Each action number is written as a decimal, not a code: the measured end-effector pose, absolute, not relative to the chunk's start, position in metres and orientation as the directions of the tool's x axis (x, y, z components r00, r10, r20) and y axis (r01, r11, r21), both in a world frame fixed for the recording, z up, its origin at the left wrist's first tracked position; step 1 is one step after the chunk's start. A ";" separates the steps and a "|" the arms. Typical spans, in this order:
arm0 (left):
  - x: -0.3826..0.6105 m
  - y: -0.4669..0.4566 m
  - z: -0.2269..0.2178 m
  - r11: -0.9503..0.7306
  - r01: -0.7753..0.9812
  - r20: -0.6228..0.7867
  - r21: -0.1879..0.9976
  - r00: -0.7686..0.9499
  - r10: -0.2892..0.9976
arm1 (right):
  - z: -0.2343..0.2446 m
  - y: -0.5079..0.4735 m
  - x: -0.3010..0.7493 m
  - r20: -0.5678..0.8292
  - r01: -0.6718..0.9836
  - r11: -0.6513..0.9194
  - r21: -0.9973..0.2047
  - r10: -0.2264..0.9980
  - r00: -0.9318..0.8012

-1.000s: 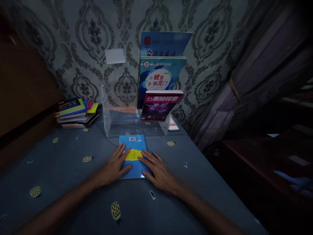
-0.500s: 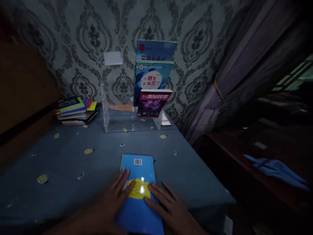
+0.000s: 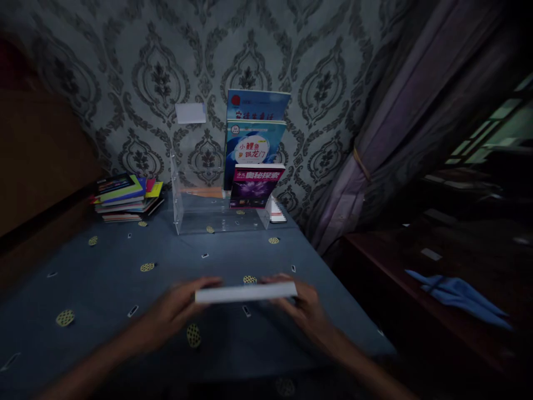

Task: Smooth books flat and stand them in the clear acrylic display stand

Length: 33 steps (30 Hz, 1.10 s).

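Note:
A book (image 3: 245, 292) is held up above the table, turned so that only its white edge faces me; its covers are hidden. My left hand (image 3: 183, 303) grips its left end and my right hand (image 3: 300, 303) its right end, fingers behind and thumbs on the near side, somewhat blurred. Beyond it stands a clear acrylic book rack (image 3: 220, 222). On the rack's right side lean a purple-covered book (image 3: 255, 189), a light blue book (image 3: 254, 141) and a taller blue book (image 3: 259, 103), one behind another.
A pile of books (image 3: 125, 200) lies at the back left of the patterned tablecloth (image 3: 175, 250). A white card (image 3: 190, 113) shows above the rack's left side. To the right are a tied curtain (image 3: 353, 172) and a blue cloth (image 3: 460, 297) on a dark surface.
The blue book lay flat on the table under both hands. Now it is lifted and tilted edge-on, gripped at both ends. The view has shifted slightly.

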<state>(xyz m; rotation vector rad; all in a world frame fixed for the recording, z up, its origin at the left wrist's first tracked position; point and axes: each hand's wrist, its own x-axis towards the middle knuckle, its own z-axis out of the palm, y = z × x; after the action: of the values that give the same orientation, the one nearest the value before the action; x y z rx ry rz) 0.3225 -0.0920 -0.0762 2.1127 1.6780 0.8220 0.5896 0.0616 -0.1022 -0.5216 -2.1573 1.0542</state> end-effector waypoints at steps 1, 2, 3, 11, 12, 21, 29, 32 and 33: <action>0.323 -0.081 -0.074 -0.209 0.708 0.232 0.674 0.065 0.970 | -0.105 0.070 0.580 0.362 0.061 0.542 -0.838 0.635 -0.682; 0.323 -0.069 -0.074 -0.171 0.624 0.220 0.762 -0.001 0.976 | -0.109 0.077 0.570 0.321 0.052 0.485 -0.873 0.652 -0.687; 0.322 -0.057 -0.075 -0.152 0.546 0.214 0.824 -0.051 0.975 | -0.114 0.084 0.562 0.284 0.040 0.428 -0.903 0.664 -0.692; 0.296 0.006 -0.119 -0.052 0.361 0.127 0.931 -0.187 0.974 | -0.141 0.119 0.531 0.216 0.090 0.364 -0.927 0.715 -0.665; 0.294 0.009 -0.124 -0.030 0.341 0.098 0.940 -0.186 0.978 | -0.144 0.121 0.530 0.207 0.123 0.372 -0.920 0.728 -0.654; 0.287 0.024 -0.149 0.158 0.455 -0.069 0.876 -0.207 0.976 | -0.154 0.140 0.523 0.085 0.413 0.405 -0.816 0.791 -0.607; 0.284 0.026 -0.132 0.116 0.945 0.178 0.304 -0.176 0.968 | -0.143 0.137 0.524 0.222 0.583 0.618 -0.527 0.762 -0.608; 0.284 0.037 -0.134 0.082 0.985 0.266 0.150 -0.120 0.956 | -0.138 0.136 0.512 0.357 0.512 0.733 -0.448 0.671 -0.649; 0.283 0.042 -0.137 0.068 0.988 0.287 0.137 -0.105 0.952 | -0.136 0.136 0.505 0.393 0.462 0.779 -0.424 0.618 -0.681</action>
<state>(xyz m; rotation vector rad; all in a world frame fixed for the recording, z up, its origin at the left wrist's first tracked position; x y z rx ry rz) 0.2832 0.0415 -0.1371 2.1779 2.3797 0.4871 0.5049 0.1358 -0.1359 -0.8059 -2.4442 0.3957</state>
